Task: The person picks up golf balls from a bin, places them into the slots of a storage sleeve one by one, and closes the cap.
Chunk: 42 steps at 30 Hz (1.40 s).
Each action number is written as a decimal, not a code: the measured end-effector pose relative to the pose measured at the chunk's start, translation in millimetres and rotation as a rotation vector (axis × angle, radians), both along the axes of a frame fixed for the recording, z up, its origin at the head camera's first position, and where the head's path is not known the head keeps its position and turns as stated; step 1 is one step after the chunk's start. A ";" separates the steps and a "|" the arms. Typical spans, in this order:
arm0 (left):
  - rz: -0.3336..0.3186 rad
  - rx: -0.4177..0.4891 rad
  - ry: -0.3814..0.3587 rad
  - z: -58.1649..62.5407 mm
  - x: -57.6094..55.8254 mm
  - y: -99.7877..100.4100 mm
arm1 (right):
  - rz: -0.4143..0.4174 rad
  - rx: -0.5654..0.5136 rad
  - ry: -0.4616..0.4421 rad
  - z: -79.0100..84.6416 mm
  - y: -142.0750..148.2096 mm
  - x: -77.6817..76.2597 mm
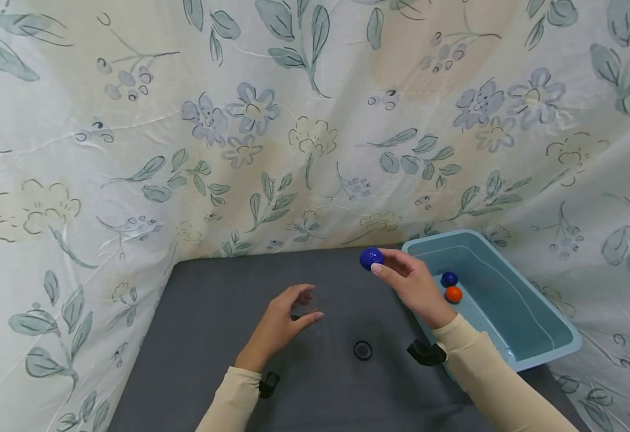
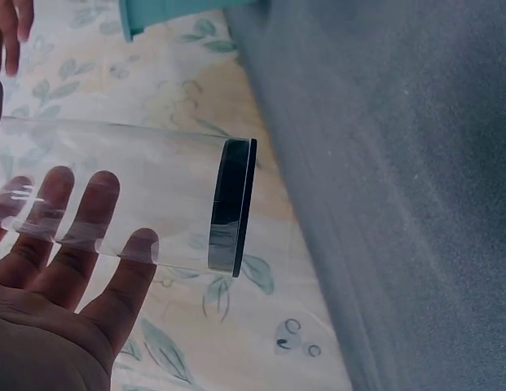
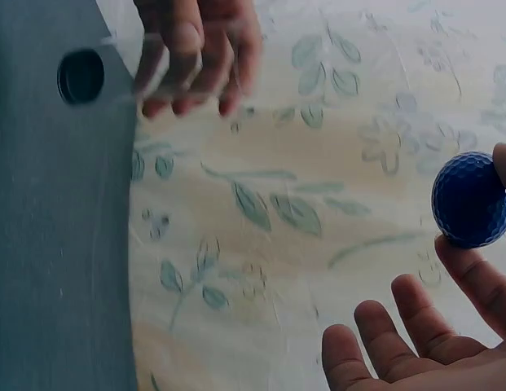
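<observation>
Right grip (image 1: 412,281): grasping a dimpled blue ball (image 1: 371,258), pinched between thumb and forefinger, the remaining fingers apart from it.
Held ball: raised above the grey desk (image 1: 212,312), left of the tub in the head view.
Left grip (image 1: 281,321): grasping a clear tube (image 2: 183,195), fingers along one side and thumb opposite.
Tube end: a black end piece (image 2: 231,208), on the side toward the desk in the left wrist view.
Black ring (image 1: 362,350): seen against the desk between the forearms; whether it is the tube's own end, I cannot tell.
Tub (image 1: 501,300): pale blue, at the desk's right side; a second blue ball (image 1: 449,279) and an orange ball (image 1: 453,294) sit side by side near its left wall.
Backdrop: floral cloth (image 1: 315,198) behind the desk.
</observation>
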<state>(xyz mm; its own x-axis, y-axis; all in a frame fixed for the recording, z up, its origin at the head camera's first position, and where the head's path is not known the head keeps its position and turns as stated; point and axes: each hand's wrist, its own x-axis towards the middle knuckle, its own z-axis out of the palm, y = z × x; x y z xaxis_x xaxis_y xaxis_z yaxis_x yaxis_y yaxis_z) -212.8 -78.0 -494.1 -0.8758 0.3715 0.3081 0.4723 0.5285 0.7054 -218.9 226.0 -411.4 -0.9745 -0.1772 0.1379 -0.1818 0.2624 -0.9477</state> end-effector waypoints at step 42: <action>-0.044 0.041 0.104 5.8 1.1 1.4 | 0.028 0.241 0.291 -65.5 -95.8 19.8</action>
